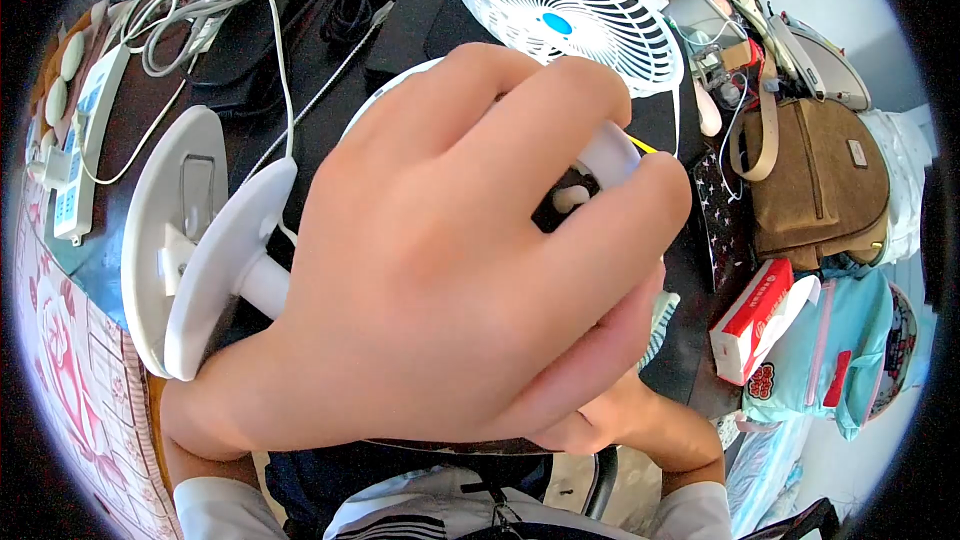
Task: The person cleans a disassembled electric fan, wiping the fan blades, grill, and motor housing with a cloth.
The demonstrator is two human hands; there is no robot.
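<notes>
My left hand (450,240) is very close to the camera, back of the hand up. Its fingers curl around a white plastic part of a clip-on fan base; a curved white piece shows between the fingers. To the left, the base's white clamp (225,270) has two oval plates, and its short post runs behind my hand. My right hand (585,425) is lower right, mostly hidden behind the left, so its fingers cannot be seen. Beyond them lies a round white fan grille (560,25) with a blue centre.
A power strip (90,140) and tangled cables (205,15) occupy the left of the dark table. At right are a brown bag (815,180), a red-and-white box (755,320) and a mint-green bag (825,355). A striped cloth (658,328) sits beside my left hand.
</notes>
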